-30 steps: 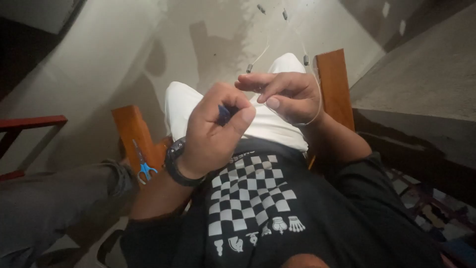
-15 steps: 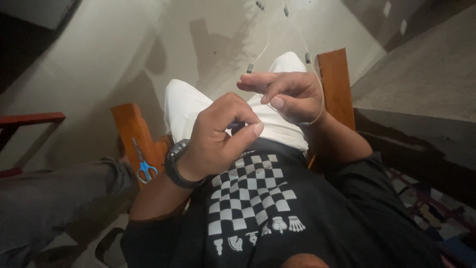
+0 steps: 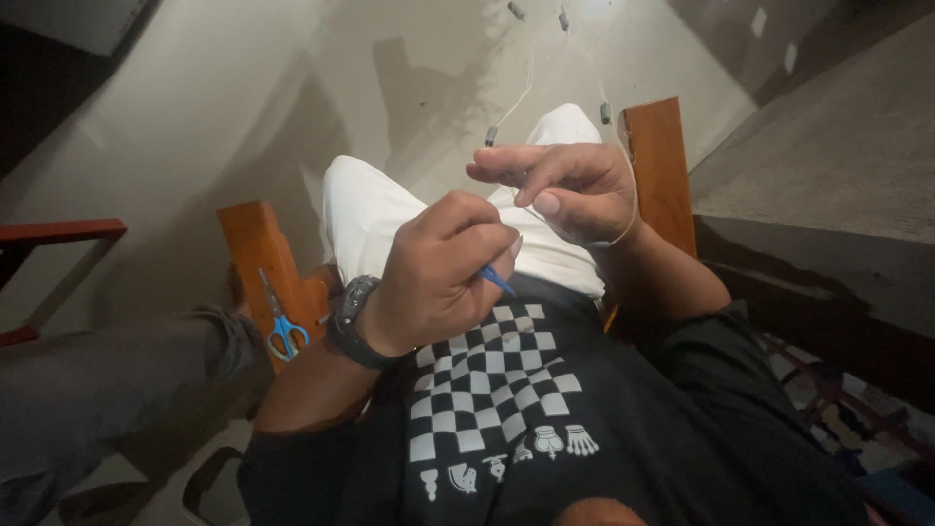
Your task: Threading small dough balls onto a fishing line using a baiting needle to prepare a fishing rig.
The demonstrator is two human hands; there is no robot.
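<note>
While the person is sitting in a wooden chair (image 3: 654, 156), lots of small things are lying around the two hands. A pair of scissors (image 3: 278, 317) with blue handles is resting on the left arm of the chair, well away from both hands. White trousers (image 3: 375, 209) are covering the lap, and a black shirt (image 3: 487, 390) with white checks is filling the bottom of the view. A dark watch (image 3: 353, 317) is sitting on the left wrist. A grey sleeve (image 3: 107, 390) is lying at the far left, and nothing is getting in the way of the hands.

A thin, see-through string (image 3: 526, 88) is hanging down from above, over the lap. Little dark beads (image 3: 491, 134) are sitting on it here and there. One part is looping in a curve around the back of the right hand (image 3: 570, 190).

A small blue stick (image 3: 495, 280) is poking out of the left hand (image 3: 438, 273), pointing down toward the shirt. It is too small to tell what kind of tool it is.

The left hand is curling up, with the thumb and fingers pressing together to pinch the blue stick. The right hand is staying just beside it, higher up, with its first finger stretching out to the left. Its other fingers are bending in, and they are pinching the string near the fingertips.
</note>
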